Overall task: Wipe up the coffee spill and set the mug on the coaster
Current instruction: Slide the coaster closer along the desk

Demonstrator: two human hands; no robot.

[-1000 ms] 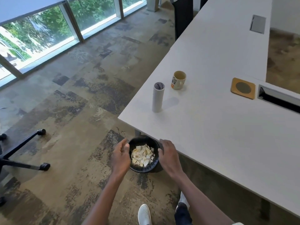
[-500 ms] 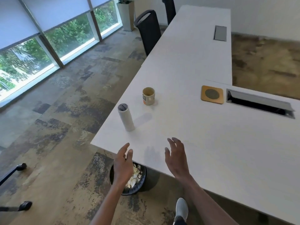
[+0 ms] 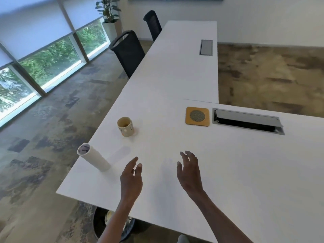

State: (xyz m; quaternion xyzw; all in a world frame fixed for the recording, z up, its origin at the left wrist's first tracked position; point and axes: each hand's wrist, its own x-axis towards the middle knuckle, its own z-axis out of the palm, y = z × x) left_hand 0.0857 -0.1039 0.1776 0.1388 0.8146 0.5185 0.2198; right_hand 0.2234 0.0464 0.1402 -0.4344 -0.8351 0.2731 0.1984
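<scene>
Hands hover over the white table (image 3: 228, 172) in the head view, the only one given: the left hand (image 3: 131, 178) and the right hand (image 3: 189, 174) are both empty, fingers loosely spread, neither touching the top as far as can be told. The mug (image 3: 125, 127) stands upright ahead of the left hand, near the table's left edge, and looks nearly empty; the coaster (image 3: 197, 116) lies well apart to its right, just beside an open cable hatch (image 3: 247, 121). No spill shows on the table, so the wiping seems done and moving the mug looks like the step in hand. To do it well, take the mug around the body or by the handle, which cannot be made out here, lift it level and set it square on the coaster's round centre. A roll (image 3: 94, 160) stands just left of the left hand, close to the edge, so a careless sweep could knock it to the floor. The way from mug to coaster is bare table; stop short of the hatch. A bin (image 3: 101, 223) sits under the near edge.
</scene>
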